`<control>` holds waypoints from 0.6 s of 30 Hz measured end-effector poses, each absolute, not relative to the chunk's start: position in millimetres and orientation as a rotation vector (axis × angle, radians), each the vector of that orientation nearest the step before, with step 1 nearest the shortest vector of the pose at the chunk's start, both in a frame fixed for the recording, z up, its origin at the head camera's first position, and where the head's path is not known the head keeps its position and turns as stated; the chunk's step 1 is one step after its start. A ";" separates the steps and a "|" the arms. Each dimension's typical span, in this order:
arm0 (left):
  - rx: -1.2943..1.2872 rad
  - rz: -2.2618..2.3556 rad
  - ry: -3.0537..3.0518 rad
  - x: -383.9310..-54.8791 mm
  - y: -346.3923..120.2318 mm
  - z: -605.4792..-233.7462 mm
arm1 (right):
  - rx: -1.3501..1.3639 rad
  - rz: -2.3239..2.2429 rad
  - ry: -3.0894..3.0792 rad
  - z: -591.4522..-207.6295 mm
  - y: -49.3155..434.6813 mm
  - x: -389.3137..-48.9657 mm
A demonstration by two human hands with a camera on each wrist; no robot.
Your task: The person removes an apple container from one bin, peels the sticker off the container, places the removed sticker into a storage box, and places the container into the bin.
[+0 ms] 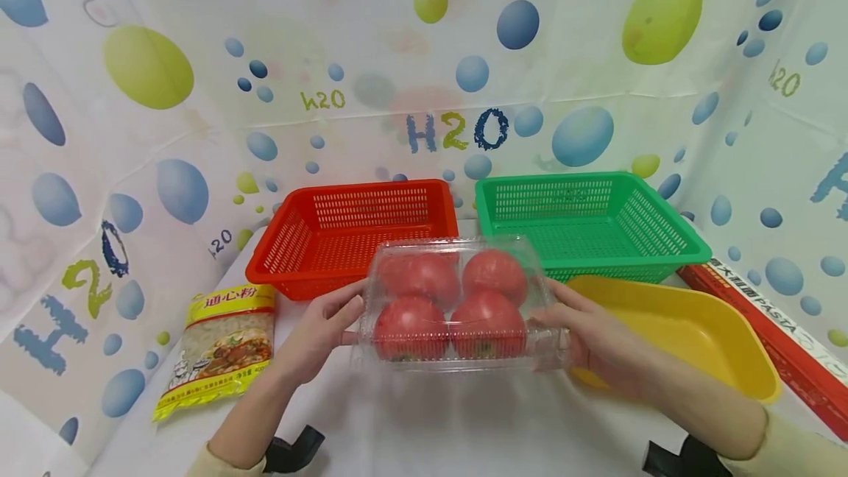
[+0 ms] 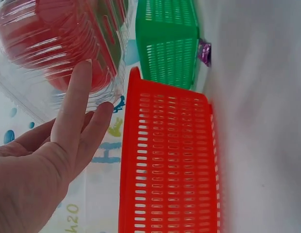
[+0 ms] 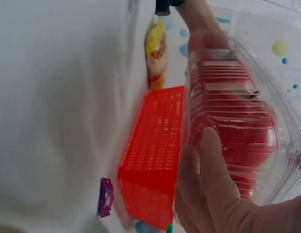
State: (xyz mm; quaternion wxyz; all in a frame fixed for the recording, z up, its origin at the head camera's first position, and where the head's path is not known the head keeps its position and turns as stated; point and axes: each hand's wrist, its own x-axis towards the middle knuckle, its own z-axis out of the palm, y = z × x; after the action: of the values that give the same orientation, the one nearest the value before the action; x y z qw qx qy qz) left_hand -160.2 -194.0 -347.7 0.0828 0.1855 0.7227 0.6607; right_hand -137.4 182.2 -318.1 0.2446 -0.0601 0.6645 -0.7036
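A clear plastic clamshell box [image 1: 457,308] packed with several red tomatoes [image 1: 486,324] is held up above the white table, in front of two baskets. My left hand [image 1: 329,330] grips its left end, and my right hand [image 1: 599,337] grips the right end. In the left wrist view, the left fingers [image 2: 75,102] lie against the ribbed plastic. The right wrist view shows the right fingers [image 3: 213,165] bent around the box's side; part of that hand is behind the plastic.
A red basket [image 1: 268,267] and a green basket [image 1: 596,265] stand at the back. A yellow tray [image 1: 695,315] and a long red pasta box [image 1: 782,337] lie to the right. A yellow pasta bag [image 1: 221,344] lies left. A small purple packet [image 3: 106,196] sits near the baskets.
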 end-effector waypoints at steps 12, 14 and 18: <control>0.478 2.223 2.202 -177.4 -192.0 -350.9 | -0.255 -1.960 1.806 -299.6 180.7 -169.1; 0.424 2.254 2.202 -178.3 -192.5 -353.2 | -0.265 -1.970 1.808 -297.6 180.2 -174.3; 0.312 2.286 2.181 -178.8 -196.0 -359.6 | -0.244 -2.013 1.782 -291.8 178.4 -187.9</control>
State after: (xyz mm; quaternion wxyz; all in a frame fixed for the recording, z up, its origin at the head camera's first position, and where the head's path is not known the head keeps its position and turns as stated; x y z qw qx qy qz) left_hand -178.8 -196.0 -359.6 -0.0165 0.0981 0.6869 0.7199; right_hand -187.9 178.4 -291.8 0.2191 -0.0881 0.6441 -0.7276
